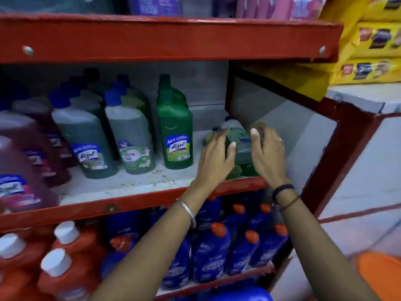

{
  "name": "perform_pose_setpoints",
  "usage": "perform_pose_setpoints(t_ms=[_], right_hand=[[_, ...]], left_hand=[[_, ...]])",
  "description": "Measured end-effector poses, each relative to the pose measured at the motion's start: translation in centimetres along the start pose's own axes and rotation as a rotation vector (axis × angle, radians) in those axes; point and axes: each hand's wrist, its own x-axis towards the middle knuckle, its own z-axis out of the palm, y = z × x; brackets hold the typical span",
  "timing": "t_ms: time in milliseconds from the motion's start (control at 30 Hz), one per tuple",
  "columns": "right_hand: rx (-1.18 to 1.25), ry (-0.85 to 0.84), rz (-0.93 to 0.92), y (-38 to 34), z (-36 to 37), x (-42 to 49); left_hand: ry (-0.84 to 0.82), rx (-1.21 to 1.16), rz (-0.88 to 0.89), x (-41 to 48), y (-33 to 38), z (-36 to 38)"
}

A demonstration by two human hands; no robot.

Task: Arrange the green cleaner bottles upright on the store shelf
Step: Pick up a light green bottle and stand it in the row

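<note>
One head-worn view, close, faces forward and slightly down at the red shelf [138,38] filling the frame.

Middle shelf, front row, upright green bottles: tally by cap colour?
Blue-cap bottles: 2
Green-cap bottle: 1
Total: 3
Lying bottles under the left hand and right hand are not counted, as their number is unclear.

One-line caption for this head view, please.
Both hands, left and right, grip green cleaner bottles lying on their sides on the red shelf, beside an upright one.
</note>
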Motion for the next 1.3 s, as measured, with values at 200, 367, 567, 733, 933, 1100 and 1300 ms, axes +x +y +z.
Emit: perform_pose_setpoints(t_ms=[200,367,567,733,933,1100,1300], right_hand=[[0.092,-0.366,0.295,2.2,1.4,3.8],[0.053,-0.519,0.414,2.4,3.0,6.5],[0.277,-0.492,0.503,1.7,3.3,6.7],[0.594,-0.344,0.488,-0.1,3.1,3.7],[0.806,-0.234,0.43,-4.6,4.1,-3.2],[0.912,-0.243,0.309,-10.4,6.6,-9.2],[0.88,-0.404,0.127,-18.0,10.9,-11.1]], left_hand=[[-0.202,-0.05,-0.427,2.3,-0.5,3.0],[-0.104,-0.266,-0.605,3.7,0.4,3.7],[0.062,-0.572,-0.716,4.7,-0.3,3.8],[0.072,-0.749,-0.571,1.9,1.0,-0.1],[-0.063,-0.797,-0.476,-3.7,-1.3,-5.6],[-0.018,-0.649,-0.414,-9.4,-4.6,-11.3],[0.156,-0.404,-0.273,-12.3,-9.1,-19.0]])
